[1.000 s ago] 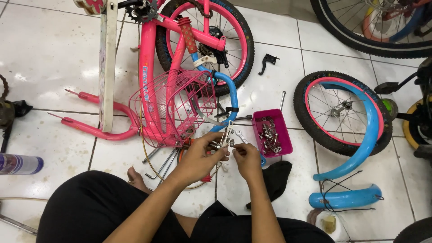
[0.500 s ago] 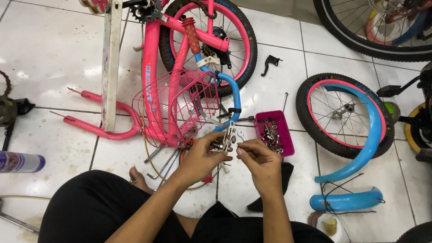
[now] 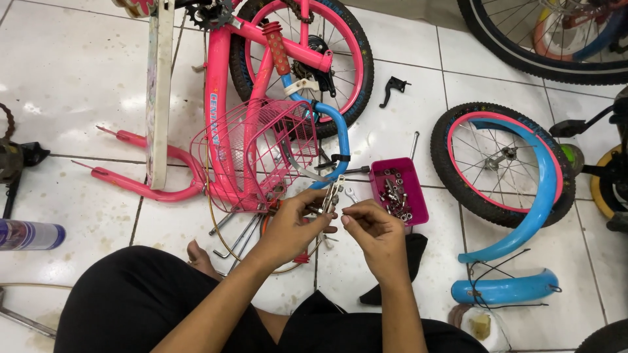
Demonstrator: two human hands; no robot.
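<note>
Looking down at someone sitting on the white tiled floor (image 3: 65, 85) in black trousers, both hands up over the lap. The left hand (image 3: 294, 225) has its fingers curled shut around a small silver metal bracket piece (image 3: 332, 196), which sticks up out of the grip, just in front of the basket. The right hand (image 3: 373, 232) is right beside it, thumb and forefinger pressed together at the tips, pinching something too tiny to make out.

Just past the right hand sits one small magenta plastic tray (image 3: 418, 196) full of silver nuts and bolts. One pink kids' bike frame (image 3: 219, 98) lies on the floor with one pink wire basket (image 3: 255, 150) on it and one pink-rimmed wheel (image 3: 353, 59) attached. A second, loose wheel (image 3: 458, 183) lies off to the right with one curved blue mudguard (image 3: 540, 196) across it; a second blue mudguard (image 3: 504, 291) lies nearer, so two in total. One black brake lever (image 3: 392, 88) lies on the tiles, and one spray can (image 3: 29, 235) at the far left.
</note>
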